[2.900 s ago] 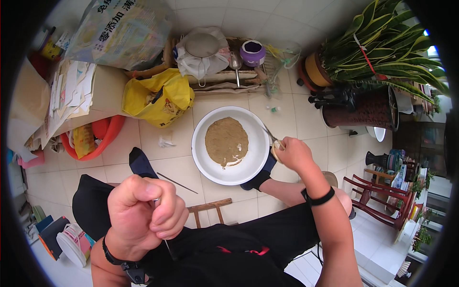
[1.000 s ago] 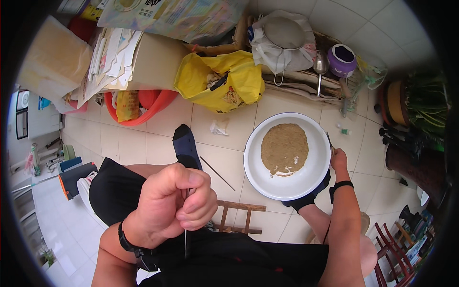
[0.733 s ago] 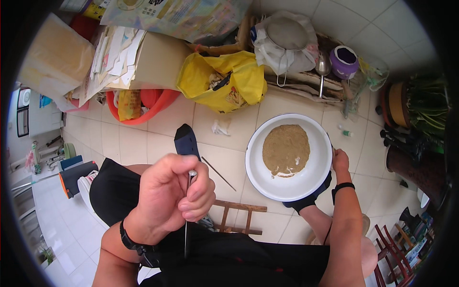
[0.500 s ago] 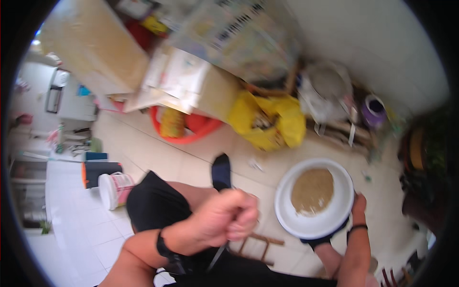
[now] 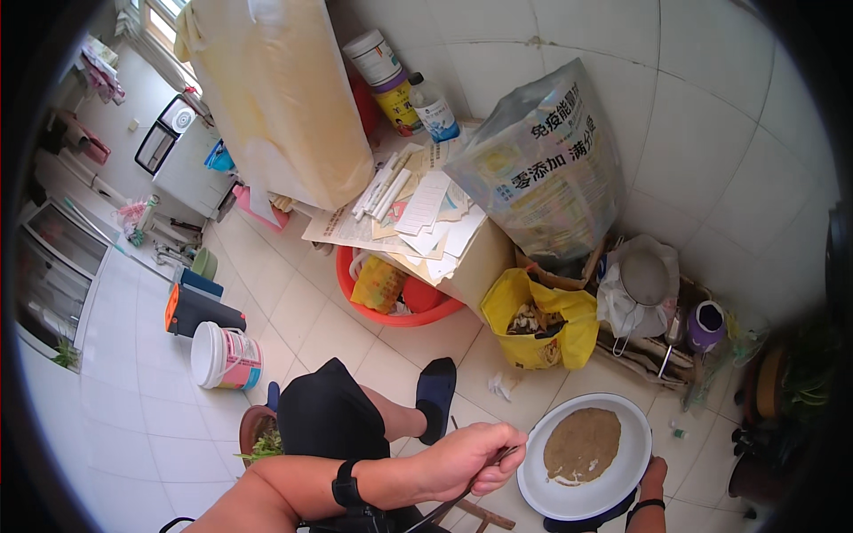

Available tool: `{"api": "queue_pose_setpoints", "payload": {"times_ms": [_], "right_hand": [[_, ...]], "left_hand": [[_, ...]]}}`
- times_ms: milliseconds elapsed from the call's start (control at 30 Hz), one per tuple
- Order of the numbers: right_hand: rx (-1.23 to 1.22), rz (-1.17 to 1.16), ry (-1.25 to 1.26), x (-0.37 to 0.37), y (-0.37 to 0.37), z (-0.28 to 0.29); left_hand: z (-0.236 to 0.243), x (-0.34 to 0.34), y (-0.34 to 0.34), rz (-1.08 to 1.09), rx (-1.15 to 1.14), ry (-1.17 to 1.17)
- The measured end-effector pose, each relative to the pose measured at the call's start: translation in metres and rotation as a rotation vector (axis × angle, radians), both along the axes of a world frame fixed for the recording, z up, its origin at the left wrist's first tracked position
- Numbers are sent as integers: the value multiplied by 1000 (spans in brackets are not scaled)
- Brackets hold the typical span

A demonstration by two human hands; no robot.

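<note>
A white basin (image 5: 636, 444) with a dark rim holds a brown, grainy mass (image 5: 577, 449) with a few pale patches at its near edge. At the basin's right side my right hand (image 5: 654, 481) grips the rim, its fingers partly hidden. My left hand (image 5: 475, 464) is a closed fist just left of the basin, not touching its contents. A thin dark cord-like thing (image 5: 444, 506) runs from that fist toward my lap. Under the basin's near edge something dark shows, mostly covered.
A yellow bag (image 5: 577, 333) stands beyond the basin, beside a red tub (image 5: 431, 314) under a paper-covered cabinet (image 5: 489, 258). A white bucket (image 5: 211, 355) and a potted plant (image 5: 258, 431) are at left. A small wooden stool (image 5: 487, 513) shows near me.
My view has shifted, so the room sits lower and the cabinet top shows more. My left fist has moved right, closer to the basin. The right hand stays at the rim.
</note>
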State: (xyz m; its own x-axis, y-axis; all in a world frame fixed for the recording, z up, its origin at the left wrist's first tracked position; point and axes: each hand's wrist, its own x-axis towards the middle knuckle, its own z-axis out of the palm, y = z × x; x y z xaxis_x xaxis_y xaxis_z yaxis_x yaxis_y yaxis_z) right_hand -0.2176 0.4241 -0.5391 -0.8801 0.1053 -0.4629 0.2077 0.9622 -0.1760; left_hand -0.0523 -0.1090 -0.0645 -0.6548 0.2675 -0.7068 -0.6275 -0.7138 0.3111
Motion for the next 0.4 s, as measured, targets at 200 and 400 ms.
{"api": "queue_pose_setpoints", "payload": {"times_ms": [200, 400], "right_hand": [[-53, 51, 14, -6, -23, 19], [72, 124, 23, -15, -10, 41]], "left_hand": [[3, 2, -4, 4, -64, 24], [10, 9, -14, -2, -14, 66]]}}
